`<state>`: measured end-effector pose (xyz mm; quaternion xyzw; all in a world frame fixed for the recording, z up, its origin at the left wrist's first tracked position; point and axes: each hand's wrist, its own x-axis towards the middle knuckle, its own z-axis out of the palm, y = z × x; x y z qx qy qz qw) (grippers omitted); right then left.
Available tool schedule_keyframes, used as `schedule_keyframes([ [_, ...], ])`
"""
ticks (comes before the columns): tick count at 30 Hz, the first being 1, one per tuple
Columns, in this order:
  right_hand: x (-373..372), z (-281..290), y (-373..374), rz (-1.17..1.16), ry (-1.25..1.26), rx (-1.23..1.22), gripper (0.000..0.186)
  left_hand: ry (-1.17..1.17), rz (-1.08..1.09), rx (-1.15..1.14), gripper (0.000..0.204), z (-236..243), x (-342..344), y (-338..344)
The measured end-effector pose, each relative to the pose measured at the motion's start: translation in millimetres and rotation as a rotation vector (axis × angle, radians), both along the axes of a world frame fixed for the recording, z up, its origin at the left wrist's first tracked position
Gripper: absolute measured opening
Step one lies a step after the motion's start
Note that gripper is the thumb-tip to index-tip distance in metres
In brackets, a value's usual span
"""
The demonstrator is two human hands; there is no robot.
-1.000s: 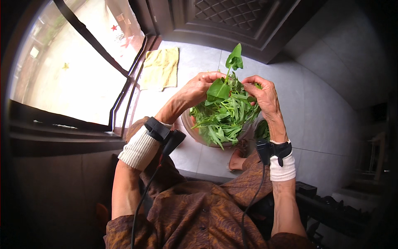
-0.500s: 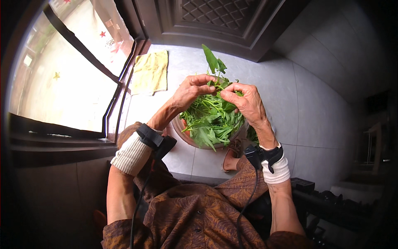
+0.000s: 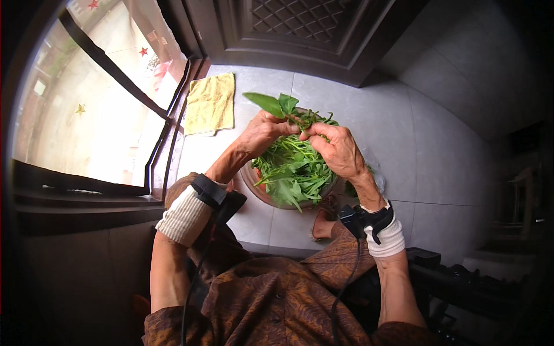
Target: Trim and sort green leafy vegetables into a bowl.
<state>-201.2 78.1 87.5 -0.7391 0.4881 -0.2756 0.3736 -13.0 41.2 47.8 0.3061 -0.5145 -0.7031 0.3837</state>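
Over a round basin (image 3: pixel 252 187) heaped with leafy greens (image 3: pixel 297 176), both of my hands meet on a sprig of water spinach (image 3: pixel 265 103). My left hand (image 3: pixel 261 136) pinches it between thumb and fingers, with one long leaf pointing out to the left. Close beside it, my right hand (image 3: pixel 341 151) is closed on the stem end of the same sprig. The fingertips partly hide the stem. Cut stems and narrow leaves fill the basin, which stands on the floor in front of me.
A folded yellow cloth (image 3: pixel 210 104) lies on the grey tiles (image 3: pixel 398 138) at far left, near a glass door (image 3: pixel 98 109). A dark panelled door (image 3: pixel 300 34) stands at the back. Right of the basin are a clear plastic bag (image 3: pixel 375 167) and more greens (image 3: pixel 350 189). My foot (image 3: pixel 323 224) is near the basin.
The sprig has tipped from pointing up and away to lying leftward over my left hand. My right hand has shifted slightly down and nearer to me.
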Motion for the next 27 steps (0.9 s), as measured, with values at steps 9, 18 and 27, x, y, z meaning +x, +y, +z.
schedule_keyframes([
  [9, -16, -5, -9, -0.110, -0.228, 0.015, 0.021, -0.162, 0.014, -0.145, 0.020, -14, -5, -17],
  [18, -62, 9, -21, -0.407, -0.640, 0.200, 0.016, -0.811, 0.078, -0.634, 0.016, -66, -11, -44],
  [27, -72, 6, -25, -0.391, -0.514, -0.005, 0.018, -1.051, 0.130, -1.115, 0.027, -114, -61, -100],
])
